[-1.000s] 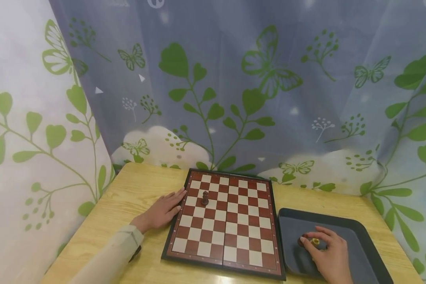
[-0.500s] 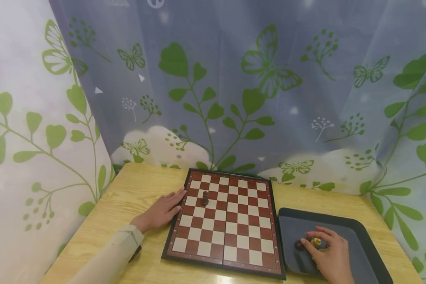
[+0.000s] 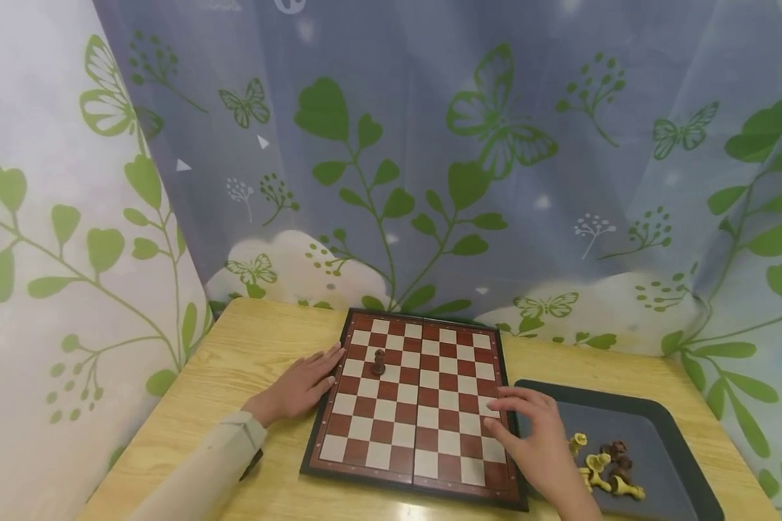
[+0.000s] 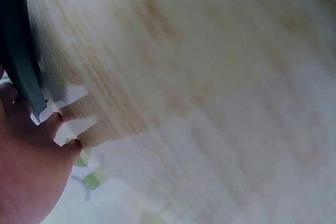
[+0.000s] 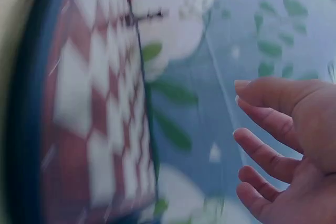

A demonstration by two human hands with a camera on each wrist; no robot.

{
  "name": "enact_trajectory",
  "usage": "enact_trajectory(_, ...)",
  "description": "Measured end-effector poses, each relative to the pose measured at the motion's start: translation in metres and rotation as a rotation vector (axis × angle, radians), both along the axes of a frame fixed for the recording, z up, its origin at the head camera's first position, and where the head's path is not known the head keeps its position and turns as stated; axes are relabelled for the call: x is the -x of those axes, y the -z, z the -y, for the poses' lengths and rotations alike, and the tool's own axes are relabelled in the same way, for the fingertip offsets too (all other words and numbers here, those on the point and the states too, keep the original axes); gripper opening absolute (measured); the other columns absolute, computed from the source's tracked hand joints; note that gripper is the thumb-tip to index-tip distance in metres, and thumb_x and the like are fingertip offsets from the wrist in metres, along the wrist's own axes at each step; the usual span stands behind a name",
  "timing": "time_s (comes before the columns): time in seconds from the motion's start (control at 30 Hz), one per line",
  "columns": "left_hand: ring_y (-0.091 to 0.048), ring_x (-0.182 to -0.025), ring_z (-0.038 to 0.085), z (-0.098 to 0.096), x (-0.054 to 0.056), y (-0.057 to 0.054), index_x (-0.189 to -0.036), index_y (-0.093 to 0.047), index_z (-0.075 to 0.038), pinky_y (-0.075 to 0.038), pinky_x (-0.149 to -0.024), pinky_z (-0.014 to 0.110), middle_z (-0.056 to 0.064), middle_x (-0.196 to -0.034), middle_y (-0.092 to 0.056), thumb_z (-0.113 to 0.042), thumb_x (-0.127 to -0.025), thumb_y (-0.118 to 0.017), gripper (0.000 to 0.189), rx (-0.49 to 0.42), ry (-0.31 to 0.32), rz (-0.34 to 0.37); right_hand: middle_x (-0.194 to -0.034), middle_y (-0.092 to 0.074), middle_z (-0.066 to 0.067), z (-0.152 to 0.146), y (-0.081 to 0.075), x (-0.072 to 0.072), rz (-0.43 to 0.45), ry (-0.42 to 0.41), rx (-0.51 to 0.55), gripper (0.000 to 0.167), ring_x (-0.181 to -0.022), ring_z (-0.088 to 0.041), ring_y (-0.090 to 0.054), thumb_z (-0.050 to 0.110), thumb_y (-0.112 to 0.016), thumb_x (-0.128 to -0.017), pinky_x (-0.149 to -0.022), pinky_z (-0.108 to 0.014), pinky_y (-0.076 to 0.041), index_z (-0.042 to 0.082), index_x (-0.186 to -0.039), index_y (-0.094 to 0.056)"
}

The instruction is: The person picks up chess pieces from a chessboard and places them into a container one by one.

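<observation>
A folding chessboard (image 3: 447, 399) with red-brown and cream squares lies on the table. One dark chess piece (image 3: 379, 362) stands upright on its left half; the right wrist view catches the board (image 5: 76, 93) blurred. My left hand (image 3: 293, 388) lies with extended fingers against the board's left edge, also seen in the left wrist view. Over the right border hovers my right hand (image 3: 539, 440), thumb and fingers apart, nothing between them. Behind it, gold chess pieces (image 3: 597, 463) and dark ones (image 3: 619, 450) lie in a grey tray (image 3: 670, 452), partly covered by the hand.
The wooden table (image 3: 274, 322) carries the board and tray, which sit side by side with their edges close. A patterned curtain (image 3: 404, 166) hangs right behind the table, and a pale one (image 3: 52, 289) runs along the left side.
My right hand has left the pieces in the tray and moved left to the board's right border, uncovering the gold and dark pieces. My left hand stays at the board's edge.
</observation>
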State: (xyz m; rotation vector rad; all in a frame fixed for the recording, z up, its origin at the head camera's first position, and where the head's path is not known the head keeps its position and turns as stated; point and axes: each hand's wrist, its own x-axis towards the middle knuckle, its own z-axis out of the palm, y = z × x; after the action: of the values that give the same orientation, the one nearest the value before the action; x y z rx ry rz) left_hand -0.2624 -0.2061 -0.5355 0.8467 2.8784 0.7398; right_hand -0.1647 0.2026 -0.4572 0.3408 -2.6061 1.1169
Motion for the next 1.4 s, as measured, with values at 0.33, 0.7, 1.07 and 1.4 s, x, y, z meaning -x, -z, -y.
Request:
enact_trajectory(0.33,-0.032,-0.144,0.054,0.002,0.0,-0.002,-0.16,-0.028,0.0,-0.022,-0.111,0.077,0.021,-0.166,-0.025,-0.023,-0.11,-0.041,0.056,-0.013,0.011,-0.019,-0.124,-0.069,-0.007,0.066,-0.016,0.065,0.117,-0.333,0.047,0.02,-0.125,-0.033,-0.056,0.01,-0.077,-0.091,-0.105,-0.061,-0.041,0.017,-0.11,-0.075)
enact_trajectory(0.7,-0.031,-0.146,0.052,0.0,0.0,0.0,-0.161,-0.026,-0.003,-0.021,-0.113,0.076,0.018,-0.167,-0.024,-0.023,-0.111,-0.04,0.056,0.001,0.003,-0.018,-0.136,-0.063,-0.017,0.112,0.001,0.114,0.256,-0.396,0.021,0.035,-0.119,-0.042,-0.06,0.015,-0.071,-0.096,-0.097,-0.057,-0.05,0.001,-0.128,-0.068)
enact_trajectory(1.07,-0.032,-0.145,0.053,0.001,0.002,0.0,-0.16,-0.028,-0.003,-0.022,-0.111,0.077,0.018,-0.166,-0.026,-0.026,-0.111,-0.04,0.056,-0.019,0.007,-0.032,-0.135,-0.063,-0.02,0.138,0.022,0.128,0.268,-0.406,-0.003,0.03,-0.13,-0.039,-0.055,0.012,-0.073,-0.095,-0.106,-0.056,-0.046,0.0,-0.122,-0.071)
enact_trajectory(1.4,-0.03,-0.147,0.051,0.001,0.002,0.0,-0.162,-0.025,-0.005,-0.02,-0.113,0.075,0.016,-0.167,-0.023,-0.026,-0.111,-0.039,0.056,-0.003,0.004,-0.001,-0.131,-0.064,-0.018,0.143,0.023,0.128,0.243,-0.387,-0.014,0.026,-0.128,-0.039,-0.055,0.011,-0.073,-0.094,-0.107,-0.056,-0.045,0.0,-0.118,-0.072)
